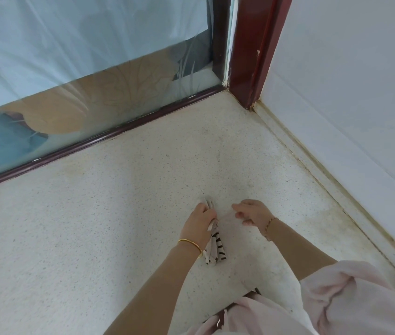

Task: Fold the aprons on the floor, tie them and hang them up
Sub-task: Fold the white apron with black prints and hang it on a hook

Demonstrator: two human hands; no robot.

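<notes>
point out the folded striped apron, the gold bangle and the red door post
folded striped apron point(215, 251): head view, lower striped end
gold bangle point(190, 243): head view, middle of the band
red door post point(247, 56): head view, its front face

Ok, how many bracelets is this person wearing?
2: a gold bangle on the left wrist and a thin chain bracelet on the right wrist. The pink sleeve may hide more.

No text, label or number is readable.
</notes>
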